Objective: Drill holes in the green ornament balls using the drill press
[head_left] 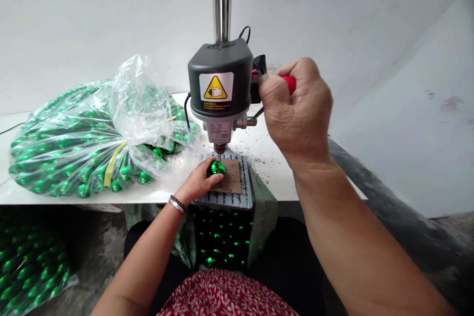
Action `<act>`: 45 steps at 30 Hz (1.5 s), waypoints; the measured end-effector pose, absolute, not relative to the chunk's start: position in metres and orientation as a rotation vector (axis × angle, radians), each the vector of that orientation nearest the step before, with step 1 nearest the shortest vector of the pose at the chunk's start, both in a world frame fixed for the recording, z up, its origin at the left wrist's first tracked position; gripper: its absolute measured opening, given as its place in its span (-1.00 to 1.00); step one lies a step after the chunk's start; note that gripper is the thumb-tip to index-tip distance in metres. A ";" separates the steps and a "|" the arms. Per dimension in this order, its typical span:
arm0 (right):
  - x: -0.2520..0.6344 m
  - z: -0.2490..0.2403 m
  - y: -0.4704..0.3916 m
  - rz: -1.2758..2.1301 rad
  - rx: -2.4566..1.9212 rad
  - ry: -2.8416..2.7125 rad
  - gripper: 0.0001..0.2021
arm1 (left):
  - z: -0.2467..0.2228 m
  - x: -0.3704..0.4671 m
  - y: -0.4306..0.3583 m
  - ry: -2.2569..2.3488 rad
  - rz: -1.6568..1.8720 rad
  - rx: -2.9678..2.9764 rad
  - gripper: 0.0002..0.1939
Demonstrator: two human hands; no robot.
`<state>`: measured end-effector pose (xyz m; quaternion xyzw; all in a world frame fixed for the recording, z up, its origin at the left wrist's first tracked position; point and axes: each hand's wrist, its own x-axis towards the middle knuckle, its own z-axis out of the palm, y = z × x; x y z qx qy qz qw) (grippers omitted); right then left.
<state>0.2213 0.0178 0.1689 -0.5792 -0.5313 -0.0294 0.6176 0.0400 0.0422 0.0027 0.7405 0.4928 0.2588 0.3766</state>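
Observation:
My left hand (pixel 200 180) is closed around a shiny green ball (pixel 217 168), thumb and fingers on its sides. The ball rests on a brown board (pixel 232 177) lying on the grey slotted base plate (pixel 245 197) of a small drill press (pixel 220 79). Its thin bit (pixel 220 157) points down at the top of the ball; whether it touches or has entered cannot be made out. My right hand (pixel 299 108) is wrapped in a fist round the red knob (pixel 290 84) of the press's feed lever, at the right of the motor housing.
A clear plastic bag (pixel 89 143) full of green balls lies on the white table (pixel 276 177), left of the press. Dark shavings are scattered to the right. Many green balls (pixel 224 239) lie below the table edge, and another bag (pixel 33 261) sits at lower left.

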 end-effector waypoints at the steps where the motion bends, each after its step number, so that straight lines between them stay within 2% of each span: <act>1: 0.221 0.169 0.018 -0.060 -1.333 -1.225 -0.82 | 0.003 0.040 0.044 1.301 0.670 1.827 -0.40; 9: 0.230 0.158 0.024 -0.084 -1.226 -1.361 -0.75 | 0.002 0.038 0.057 1.295 0.718 1.638 -0.53; 20: 0.226 0.162 0.021 -0.040 -1.256 -1.336 -0.76 | 0.005 0.043 0.045 1.298 0.708 1.753 -0.43; 26: 0.229 0.160 0.021 -0.136 -1.274 -1.331 -0.76 | 0.001 0.049 0.048 1.277 0.694 1.837 -0.34; 32: 0.228 0.152 0.014 -0.241 -1.249 -1.335 -0.72 | -0.007 0.051 0.050 1.241 0.709 1.816 -0.33; 45: 0.218 0.129 -0.012 -0.262 -1.317 -1.265 -0.85 | -0.008 0.050 0.046 1.283 0.689 1.821 -0.29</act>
